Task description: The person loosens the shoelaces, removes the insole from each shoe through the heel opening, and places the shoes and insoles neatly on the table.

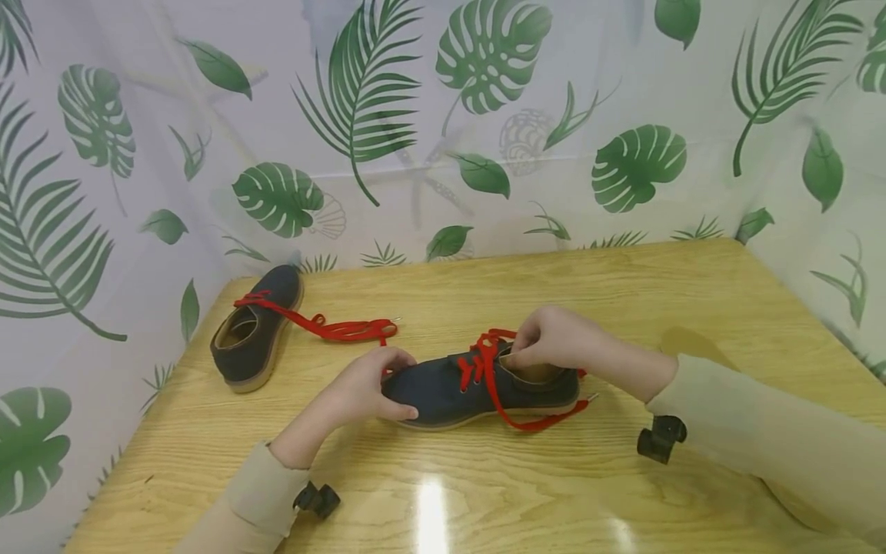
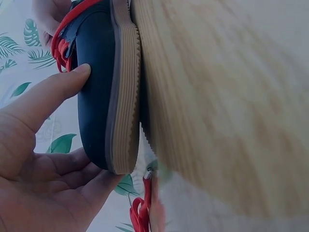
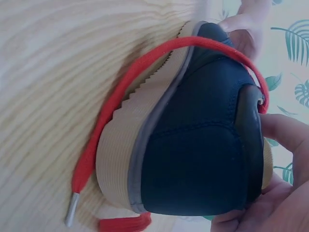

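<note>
A dark navy shoe (image 1: 432, 388) with a tan sole and red laces (image 1: 543, 424) lies in front of me, toe to the left. My left hand (image 1: 360, 388) grips its toe, thumb on the near side and fingers around the front, as the left wrist view confirms on the toe cap (image 2: 96, 111). At the shoe's opening, my right hand (image 1: 561, 338) pinches its upper edge near the tongue; the fingertips are partly hidden. One lace end with a metal tip hangs past the heel (image 3: 188, 169) in the right wrist view.
A matching shoe (image 1: 242, 358) stands at the table's left side, its long red lace (image 1: 346, 331) stretched toward the middle. Beneath everything is a wood-grain table (image 1: 526, 492). Leaf-printed cloth (image 1: 388, 208) closes off the back and sides.
</note>
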A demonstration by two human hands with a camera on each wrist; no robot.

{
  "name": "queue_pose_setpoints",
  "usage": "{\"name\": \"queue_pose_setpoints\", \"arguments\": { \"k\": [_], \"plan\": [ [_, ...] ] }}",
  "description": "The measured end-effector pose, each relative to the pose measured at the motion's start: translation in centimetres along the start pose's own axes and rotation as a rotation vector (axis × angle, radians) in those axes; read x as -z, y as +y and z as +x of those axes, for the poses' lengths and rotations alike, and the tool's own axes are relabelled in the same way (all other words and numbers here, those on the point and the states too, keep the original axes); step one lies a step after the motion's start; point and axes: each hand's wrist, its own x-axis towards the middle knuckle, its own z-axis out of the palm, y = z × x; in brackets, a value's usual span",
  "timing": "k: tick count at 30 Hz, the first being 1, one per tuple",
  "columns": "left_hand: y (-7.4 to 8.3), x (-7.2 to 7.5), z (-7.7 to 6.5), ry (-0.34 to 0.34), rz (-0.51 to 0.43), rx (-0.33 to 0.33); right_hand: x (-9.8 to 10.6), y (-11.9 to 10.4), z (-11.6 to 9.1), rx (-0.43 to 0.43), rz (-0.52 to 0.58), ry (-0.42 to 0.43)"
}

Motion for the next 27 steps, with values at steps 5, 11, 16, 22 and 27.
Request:
{"name": "queue_pose_setpoints", "arguments": {
  "k": [5, 11, 16, 22, 27],
  "plan": [
    [0.09, 0.1, -0.02, -0.002, -0.005, 0.012, -0.06, 0.44, 0.28, -0.018, 0.072, 0.0],
    [0.13, 0.21, 0.06, -0.011, -0.013, 0.004, -0.04, 0.65, 0.14, -0.029, 0.146, -0.002],
    [0.01, 0.26, 0.08, -0.015, -0.027, 0.007, -0.05, 0.6, 0.03, -0.067, 0.179, 0.004],
    [-0.1, 0.31, 0.14, -0.019, -0.038, 0.008, -0.06, 0.57, 0.13, -0.093, 0.207, 0.019],
    [-0.1, 0.36, 0.18, -0.021, -0.038, 0.0, -0.07, 0.5, 0.13, -0.129, 0.231, 0.031]
  ]
}}
